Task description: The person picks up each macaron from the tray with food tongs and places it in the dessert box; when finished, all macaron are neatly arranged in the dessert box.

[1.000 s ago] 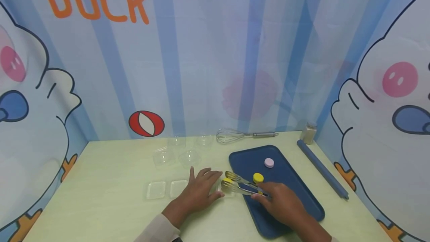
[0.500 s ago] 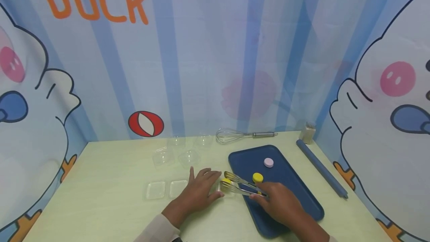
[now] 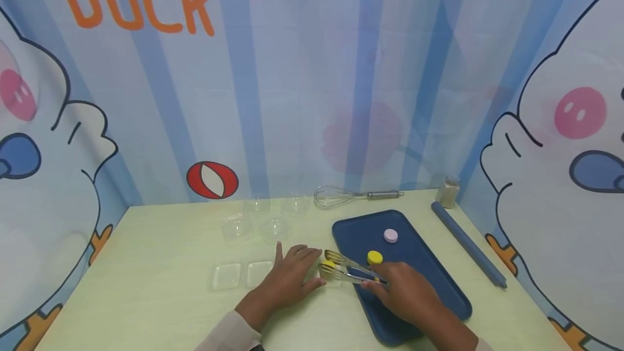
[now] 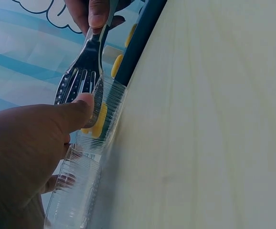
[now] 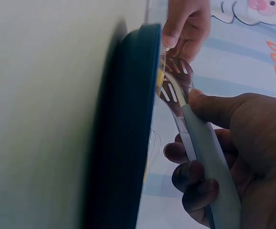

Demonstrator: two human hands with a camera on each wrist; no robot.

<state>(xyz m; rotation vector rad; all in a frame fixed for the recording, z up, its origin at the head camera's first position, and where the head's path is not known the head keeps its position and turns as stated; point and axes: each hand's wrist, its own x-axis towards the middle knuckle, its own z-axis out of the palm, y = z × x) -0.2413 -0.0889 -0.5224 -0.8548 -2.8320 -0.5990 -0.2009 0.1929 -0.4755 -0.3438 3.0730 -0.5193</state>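
Note:
My right hand (image 3: 411,294) grips metal serving tongs (image 3: 355,273) with slotted heads and grey handles. A yellow macaron (image 4: 98,122) lies between the tongs' heads, inside a small clear plastic container (image 4: 115,93) with ribbed walls. My left hand (image 3: 285,280) holds that container at its sides, thumb on the near wall and fingers on the far one. The container stands right beside the blue tray (image 3: 441,291). On the tray lie another yellow macaron (image 3: 374,257) and a pale pink macaron (image 3: 390,235). A further yellow piece is mostly hidden behind the tongs.
Two clear square containers (image 3: 226,276) stand left of my left hand. Several clear plastic lids (image 3: 237,227) are grouped behind them. At the back lies a whisk (image 3: 358,196). A grey-blue rod (image 3: 468,244) and a small jar (image 3: 448,193) are on the right.
The tongs' heads and the yellow macaron between them have shifted very slightly toward the person. The left hand and the things on the tray stay as they were.

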